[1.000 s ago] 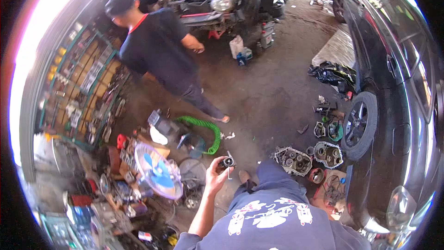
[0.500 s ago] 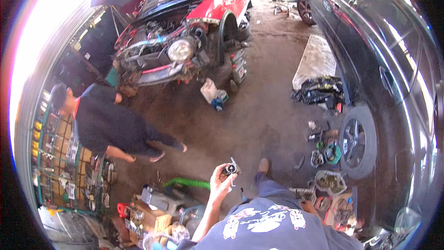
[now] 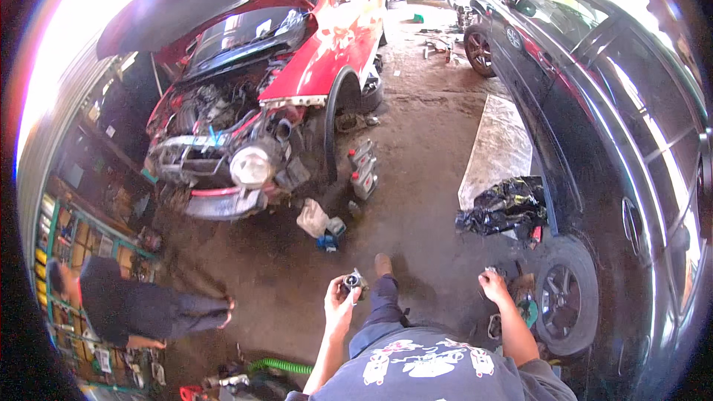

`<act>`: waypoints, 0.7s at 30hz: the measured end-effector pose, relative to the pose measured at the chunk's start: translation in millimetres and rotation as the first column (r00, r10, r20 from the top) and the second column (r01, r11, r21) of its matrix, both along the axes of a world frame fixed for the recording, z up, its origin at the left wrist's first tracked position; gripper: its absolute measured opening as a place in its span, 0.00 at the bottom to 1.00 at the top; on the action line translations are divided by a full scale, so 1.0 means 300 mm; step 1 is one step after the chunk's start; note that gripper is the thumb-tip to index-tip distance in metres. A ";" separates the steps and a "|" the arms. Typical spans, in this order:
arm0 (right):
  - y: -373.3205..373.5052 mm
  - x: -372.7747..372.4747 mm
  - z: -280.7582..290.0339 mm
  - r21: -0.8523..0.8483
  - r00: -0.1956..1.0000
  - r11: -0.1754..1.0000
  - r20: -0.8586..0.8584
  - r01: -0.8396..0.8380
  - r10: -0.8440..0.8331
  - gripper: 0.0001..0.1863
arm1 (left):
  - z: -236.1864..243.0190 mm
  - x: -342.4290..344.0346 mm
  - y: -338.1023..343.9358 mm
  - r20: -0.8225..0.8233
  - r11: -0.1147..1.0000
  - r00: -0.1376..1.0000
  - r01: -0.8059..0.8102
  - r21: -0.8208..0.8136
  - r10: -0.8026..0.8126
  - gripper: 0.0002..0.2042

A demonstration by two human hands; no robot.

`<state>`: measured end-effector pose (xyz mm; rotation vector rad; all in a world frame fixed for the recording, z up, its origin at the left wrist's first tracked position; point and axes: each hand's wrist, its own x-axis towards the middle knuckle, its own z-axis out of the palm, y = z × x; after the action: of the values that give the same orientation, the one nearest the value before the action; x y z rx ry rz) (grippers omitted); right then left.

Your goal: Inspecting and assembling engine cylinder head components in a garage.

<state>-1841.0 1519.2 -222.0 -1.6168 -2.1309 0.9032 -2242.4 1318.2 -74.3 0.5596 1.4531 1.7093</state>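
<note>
My left hand [image 3: 339, 303], in front of my body, has its fingers wrapped round a small round metal car part [image 3: 353, 280] with a dark opening in its face. Just what kind of part it is does not show. Off to the right, my right hand [image 3: 492, 286] is raised with its fingers curled together. Something small and pale seems to be at its fingertips, too small to name. Beyond that hand are loose parts on the ground and a wheel [image 3: 561, 293] beside the dark car.
A red car [image 3: 297, 74] with its hood up stands ahead on the left; a dark car [image 3: 594, 141] lines the right. Black plastic [image 3: 505, 204] and bottles [image 3: 362, 171] lie on the floor. Another person [image 3: 141, 301] is by the shelves at left. A green hose [image 3: 278, 365] lies low left.
My right hand has come up from low beside my body and out to the right. The left hand still holds the metal part. The view has tilted upward, showing more of the cars.
</note>
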 end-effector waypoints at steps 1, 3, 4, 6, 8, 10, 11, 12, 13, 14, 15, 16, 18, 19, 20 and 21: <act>0.050 0.005 -0.053 -0.030 0.998 0.998 0.033 0.054 -0.053 0.15 | -0.014 -0.044 0.088 -0.003 0.998 1.000 -0.001 -0.061 0.001 0.20; 0.108 0.019 -0.165 -0.073 0.987 0.986 0.082 0.147 -0.141 0.17 | -0.029 -0.133 0.273 0.014 0.999 0.999 0.043 -0.017 -0.042 0.20; 0.108 -0.018 -0.162 -0.199 0.962 0.949 0.171 0.245 -0.213 0.20 | -0.038 -0.189 0.343 0.014 0.998 0.999 0.041 -0.039 -0.041 0.20; 0.063 0.113 -0.423 -0.282 0.920 0.898 0.300 0.339 -0.253 0.22 | -0.030 -0.283 0.617 0.026 0.991 0.991 0.130 -0.026 -0.130 0.21; -0.011 0.100 -0.440 -0.366 0.922 0.847 0.141 0.387 -0.360 0.22 | 0.008 -0.365 0.880 -0.060 0.980 0.980 0.184 -0.070 -0.189 0.22; -0.122 0.356 -0.836 0.318 0.945 0.916 0.290 -0.244 0.151 0.22 | 0.022 -0.513 1.158 -0.001 0.976 0.977 0.213 -0.035 -0.213 0.22; -0.087 0.131 -0.722 0.330 0.969 0.927 0.219 -0.180 0.111 0.22 | 0.096 -0.491 1.326 -0.152 0.951 0.939 0.296 -0.094 -0.307 0.22; -0.037 0.057 -0.678 0.285 0.976 0.950 0.207 -0.126 0.067 0.22 | 0.131 -0.512 1.468 -0.139 0.946 0.936 0.319 -0.055 -0.323 0.21; 0.054 -0.005 -0.678 0.246 0.980 0.966 0.197 -0.075 0.026 0.22 | 0.146 -0.536 1.612 -0.130 0.941 0.933 0.337 -0.009 -0.335 0.21; 0.150 -0.062 -0.676 0.205 0.982 0.978 0.190 -0.029 -0.010 0.22 | 0.147 -0.561 1.743 -0.141 0.941 0.932 0.338 -0.007 -0.335 0.21; 0.254 -0.115 -0.674 0.161 0.982 0.987 0.186 0.011 -0.042 0.22 | 0.142 -0.587 1.869 -0.127 0.929 0.925 0.367 0.046 -0.359 0.21; 0.373 -0.164 -0.673 0.119 0.979 0.991 0.184 0.063 -0.084 0.22 | 0.136 -0.602 2.006 -0.114 0.908 0.912 0.406 0.101 -0.394 0.21; 0.629 -0.246 -0.666 0.029 0.971 0.989 0.188 0.148 -0.151 0.22 | 0.151 -0.623 2.231 -0.146 0.919 0.917 0.385 0.083 -0.371 0.20; 0.759 -0.260 -0.648 -0.017 0.963 0.981 0.197 0.192 -0.185 0.22 | 0.158 -0.626 2.335 -0.148 0.921 0.917 0.383 0.067 -0.371 0.20; 0.892 -0.270 -0.628 -0.062 0.954 0.971 0.210 0.232 -0.215 0.22 | 0.145 -0.641 2.427 -0.148 0.922 0.918 0.381 0.070 -0.368 0.20; 1.075 -0.260 -0.614 -0.095 0.943 0.957 0.224 0.274 -0.247 0.22 | 0.134 -0.653 2.529 -0.153 0.926 0.919 0.375 0.041 -0.365 0.20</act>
<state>-1919.1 1841.8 -406.1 -2.0829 -1.9546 0.8260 -2438.2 2076.9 -34.0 0.9482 1.2882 1.4442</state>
